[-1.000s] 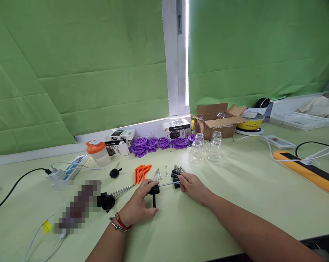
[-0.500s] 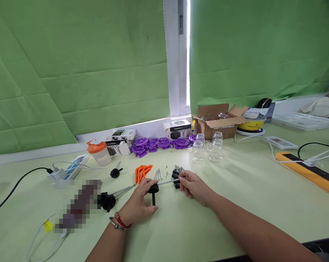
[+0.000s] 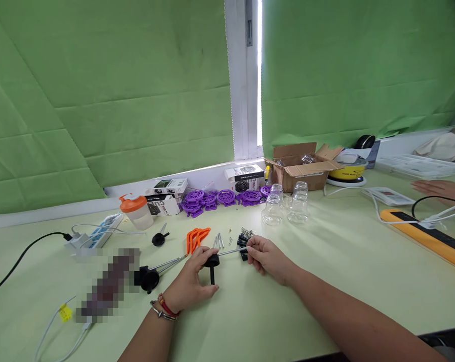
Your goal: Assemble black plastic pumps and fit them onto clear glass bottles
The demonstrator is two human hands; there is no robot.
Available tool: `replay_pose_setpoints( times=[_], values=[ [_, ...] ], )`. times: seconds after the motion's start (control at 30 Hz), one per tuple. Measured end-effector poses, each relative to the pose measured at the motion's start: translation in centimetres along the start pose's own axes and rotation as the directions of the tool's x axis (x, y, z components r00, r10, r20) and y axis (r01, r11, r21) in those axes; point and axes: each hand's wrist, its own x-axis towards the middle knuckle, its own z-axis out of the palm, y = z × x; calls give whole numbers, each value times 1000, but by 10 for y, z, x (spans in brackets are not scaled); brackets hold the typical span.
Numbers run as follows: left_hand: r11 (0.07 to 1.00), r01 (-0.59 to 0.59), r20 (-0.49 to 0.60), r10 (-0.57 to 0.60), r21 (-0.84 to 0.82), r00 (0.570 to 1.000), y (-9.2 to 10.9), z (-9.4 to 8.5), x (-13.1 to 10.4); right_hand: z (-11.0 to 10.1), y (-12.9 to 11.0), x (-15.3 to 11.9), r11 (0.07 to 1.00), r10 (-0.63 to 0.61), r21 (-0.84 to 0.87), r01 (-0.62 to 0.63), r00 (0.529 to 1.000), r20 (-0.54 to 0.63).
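Observation:
My left hand (image 3: pixel 193 282) is closed on a black round plastic part (image 3: pixel 212 261) with a short stem pointing down. A thin metal rod (image 3: pixel 232 251) runs out of that part to the right. Its far end lies between the pinched fingers of my right hand (image 3: pixel 266 255). Just behind the right fingers are several black cylindrical pieces (image 3: pixel 241 242) and small springs (image 3: pixel 247 232). Loose metal rods (image 3: pixel 219 241) and orange handles (image 3: pixel 197 238) lie beyond my left hand. Similar black parts with rods (image 3: pixel 149 279) rest to its left.
Purple plastic pieces (image 3: pixel 226 197) line the back, near white boxes (image 3: pixel 244 178) and a cardboard box (image 3: pixel 303 176). Clear glass jars (image 3: pixel 298 206) stand upright. An orange-lidded shaker (image 3: pixel 137 211), power strip (image 3: pixel 106 232) and yellow-black bar (image 3: pixel 427 236) flank them. Another person's hand (image 3: pixel 442 190) is at right.
My two hands, the black part and the rod stay almost still. At the right edge, another person's hand has come further into view; the one at the left edge has mostly withdrawn.

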Motion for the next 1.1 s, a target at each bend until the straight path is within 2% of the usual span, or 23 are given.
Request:
replay_pose_setpoints(
  times=[0.2,0.47,0.73,0.93,1.1],
  values=[
    [1000,2,24,-2,0,1000,1,1,0,0,0,0,997,53,-59,-53,999,4],
    [999,31,13,-31,15,999,1,0,0,-1,1,1,999,15,30,-16,999,38],
    [1000,1,19,-1,-11,1000,-3,2,0,1,0,0,998,47,-42,-47,999,-8],
    [1000,5,3,-5,-19,1000,0,0,-1,1,-3,-1,999,-25,20,26,1000,-10],
    [1000,-9,18,8,22,1000,0,2,-1,0,-1,0,1000,24,-20,-24,999,-38]
  ],
)
